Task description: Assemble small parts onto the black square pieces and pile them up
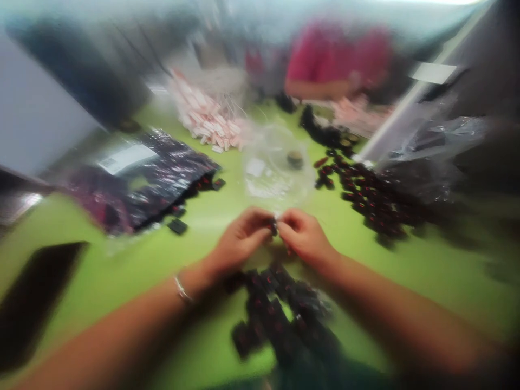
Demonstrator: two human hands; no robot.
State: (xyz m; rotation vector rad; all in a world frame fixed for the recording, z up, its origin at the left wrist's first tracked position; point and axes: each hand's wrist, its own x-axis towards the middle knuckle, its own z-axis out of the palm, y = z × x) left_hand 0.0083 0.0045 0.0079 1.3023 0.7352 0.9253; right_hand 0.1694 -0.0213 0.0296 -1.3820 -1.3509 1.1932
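Observation:
My left hand and my right hand meet at the middle of the green table. Between their fingertips is a small dark part, pinched from both sides and partly covered by the fingers. Just beyond the hands lies a clear round dish with tiny pale pieces and a round dark-yellow item in it. Nearer to me, below both hands, several black square parts are heaped on the table.
At left, a clear bag spills black parts; a dark flat object lies nearer. White-and-pink pieces are piled at the back. Small black-and-red parts spread at right beside a plastic bag. A person in pink is across the table.

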